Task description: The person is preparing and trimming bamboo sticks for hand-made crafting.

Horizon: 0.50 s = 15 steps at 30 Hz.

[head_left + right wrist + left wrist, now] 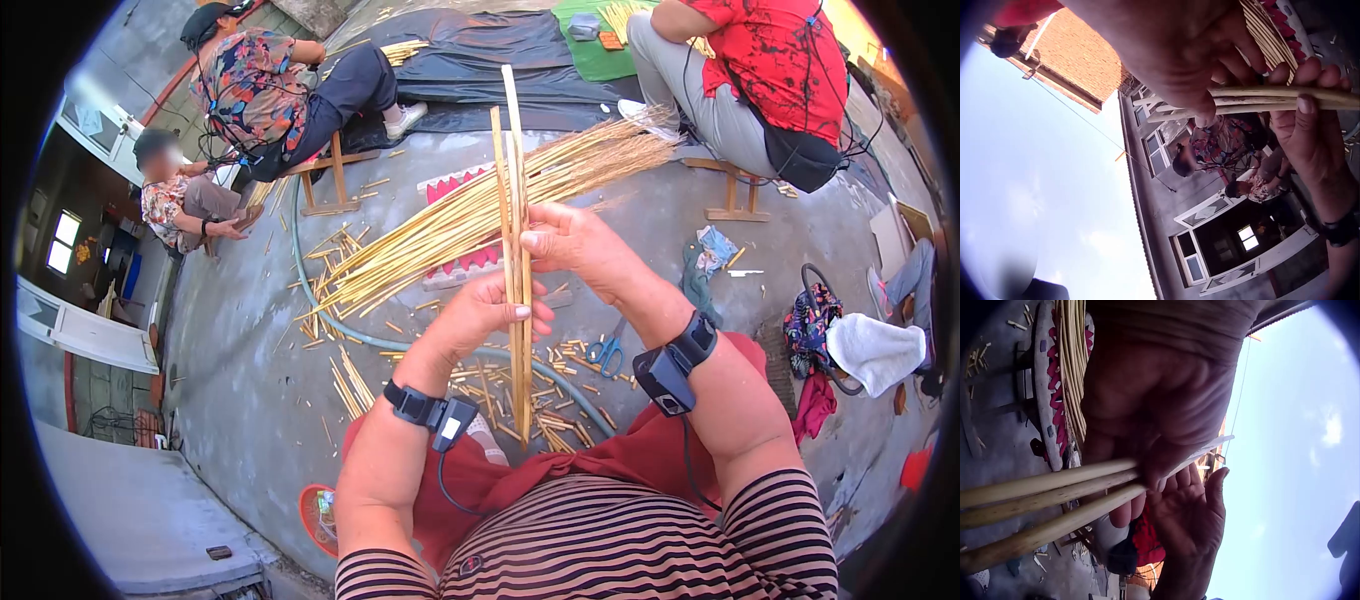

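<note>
My left hand grips three pale yellow plant stalks low down, the thumb lying across them. Higher up, my right hand pinches the same stalks between thumb and fingers. In the head view they stand nearly upright, their tops spread a little apart and their lower ends over my lap. Behind them lies a large bundle of long stalks with feathery ends, resting on a low stand with pink trim. From the right wrist view, the stalks run sideways between both hands.
Cut stalk pieces litter the ground before my knees, with blue-handled scissors nearby. A hose curves through them. Three people sit around: one in red, one in a flowered shirt, another farther left. An orange basket stands at lower left.
</note>
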{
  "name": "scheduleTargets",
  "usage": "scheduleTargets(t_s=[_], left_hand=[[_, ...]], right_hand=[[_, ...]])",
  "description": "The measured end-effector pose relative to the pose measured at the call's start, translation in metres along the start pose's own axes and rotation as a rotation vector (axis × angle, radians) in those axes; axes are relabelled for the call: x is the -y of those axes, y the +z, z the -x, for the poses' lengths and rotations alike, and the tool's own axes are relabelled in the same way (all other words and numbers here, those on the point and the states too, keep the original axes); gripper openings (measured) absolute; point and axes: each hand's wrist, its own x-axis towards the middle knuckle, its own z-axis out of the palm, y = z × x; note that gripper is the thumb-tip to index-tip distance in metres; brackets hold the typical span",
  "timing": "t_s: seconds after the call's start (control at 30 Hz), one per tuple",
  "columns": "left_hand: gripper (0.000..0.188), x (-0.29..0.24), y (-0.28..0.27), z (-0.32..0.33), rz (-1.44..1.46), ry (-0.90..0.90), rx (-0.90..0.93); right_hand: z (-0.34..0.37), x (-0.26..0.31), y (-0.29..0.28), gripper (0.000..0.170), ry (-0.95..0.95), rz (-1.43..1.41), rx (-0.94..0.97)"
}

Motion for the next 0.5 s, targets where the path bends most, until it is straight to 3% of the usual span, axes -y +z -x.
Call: scheduleTargets(t_s=[0.27, 0.5], left_hand=[[0.035, 0.015, -0.003, -0.010, 0.132, 0.003, -0.030], [0.037, 0.033, -0.015, -0.014, 0.133, -0.060, -0.046]], right_hand=[[-0.029, -0.015, 0.023, 0.020, 0.127, -0.205, -0.115], [-0.041, -0.018, 0.020, 0.020, 0.079, -0.345, -0.095]])
